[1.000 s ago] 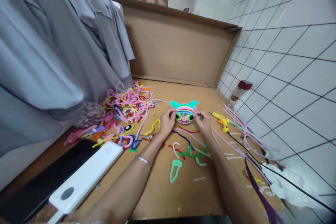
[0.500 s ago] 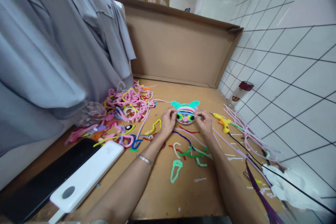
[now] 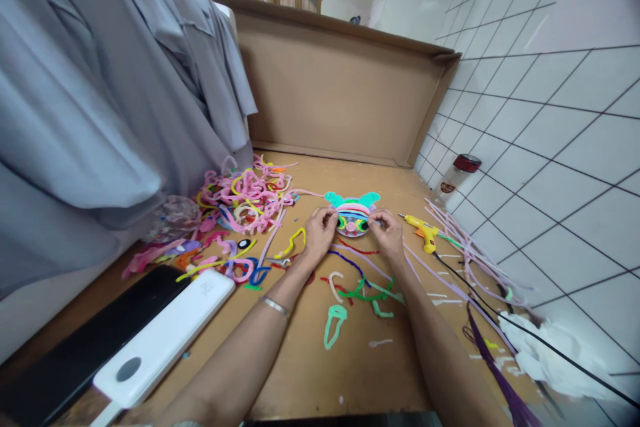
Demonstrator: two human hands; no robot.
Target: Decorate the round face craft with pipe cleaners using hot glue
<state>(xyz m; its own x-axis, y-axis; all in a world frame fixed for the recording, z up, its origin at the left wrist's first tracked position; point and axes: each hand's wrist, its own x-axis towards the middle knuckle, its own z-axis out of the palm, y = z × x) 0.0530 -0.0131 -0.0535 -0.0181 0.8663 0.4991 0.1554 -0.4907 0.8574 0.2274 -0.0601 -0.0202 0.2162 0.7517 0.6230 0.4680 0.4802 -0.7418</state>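
A round animal face (image 3: 354, 227) made of coloured pipe cleaners lies on the brown table, with green ears, yellow-ringed black eyes and a pink nose. Coloured stripes cross its forehead, the lowest a blue pipe cleaner (image 3: 353, 214). My left hand (image 3: 320, 229) pinches at the left end of this blue strip, at the face's edge. At the right end my right hand (image 3: 388, 229) pinches in the same way, thumb and forefinger together. The fingertips partly hide both ends of the strip. A yellow glue gun (image 3: 423, 232) lies just right of my right hand.
Tangled, mostly pink pipe cleaners (image 3: 245, 197) are heaped at the left. A white power bank (image 3: 165, 340) and a black slab (image 3: 85, 347) lie front left. Green pieces (image 3: 335, 327) lie between my forearms. Along the tiled wall stand a jar (image 3: 457, 177) and lilac pipe cleaners (image 3: 467, 247).
Both hands keep their pinch at the face's sides, with hardly any movement. The whole view has shifted very slightly.
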